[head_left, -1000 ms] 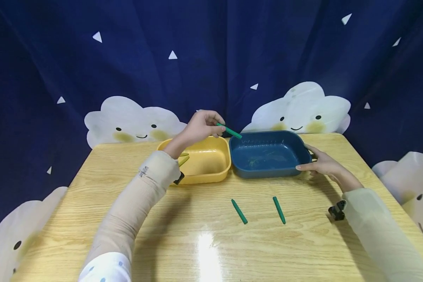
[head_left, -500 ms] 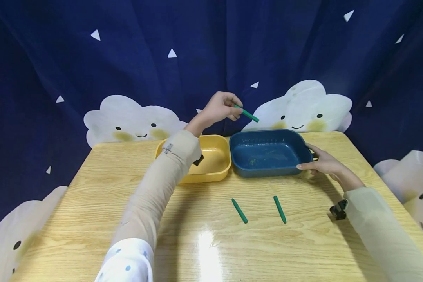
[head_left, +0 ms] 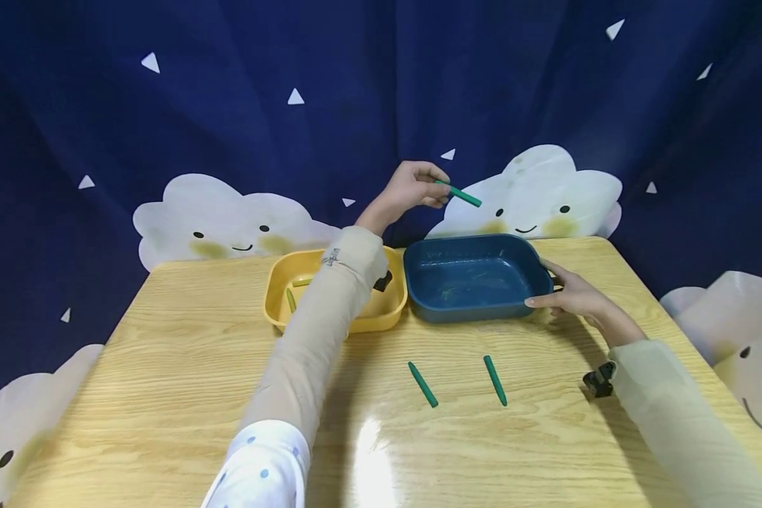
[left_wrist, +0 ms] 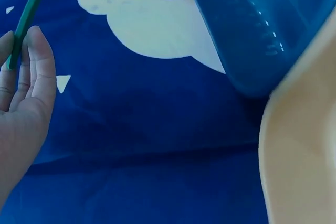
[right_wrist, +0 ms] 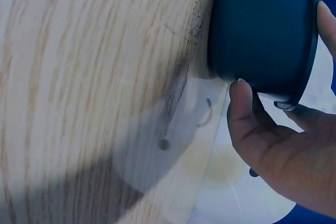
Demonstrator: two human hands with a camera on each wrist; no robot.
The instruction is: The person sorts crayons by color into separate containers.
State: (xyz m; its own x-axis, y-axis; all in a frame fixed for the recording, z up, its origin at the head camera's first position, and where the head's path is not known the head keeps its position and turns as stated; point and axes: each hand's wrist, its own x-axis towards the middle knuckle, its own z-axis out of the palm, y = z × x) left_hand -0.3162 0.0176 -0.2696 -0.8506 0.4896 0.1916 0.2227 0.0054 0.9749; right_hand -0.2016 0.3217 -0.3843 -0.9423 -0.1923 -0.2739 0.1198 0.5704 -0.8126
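Note:
My left hand point(head_left: 417, 187) pinches a green crayon point(head_left: 466, 197) between thumb and fingers, raised above the far left rim of the blue bin. The left wrist view shows the same crayon point(left_wrist: 29, 17) sticking out past the fingertips. My right hand point(head_left: 574, 292) grips the blue bin point(head_left: 476, 314) at its right end, thumb on the near side and fingers around the handle end. In the right wrist view the thumb presses the bin's wall point(right_wrist: 262, 30). Two more green crayons lie on the table, one on the left point(head_left: 422, 384) and another on the right point(head_left: 495, 380).
A yellow bin point(head_left: 381, 323) stands just left of the blue bin, partly hidden by my left forearm. Inside it lie yellow crayons point(head_left: 291, 300). Behind the wooden table point(head_left: 184, 395) hangs a dark blue curtain point(head_left: 228, 106) with cloud prints.
My left hand has risen and moved right with the green crayon, from over the yellow bin toward the blue bin. My right hand stays on the blue bin.

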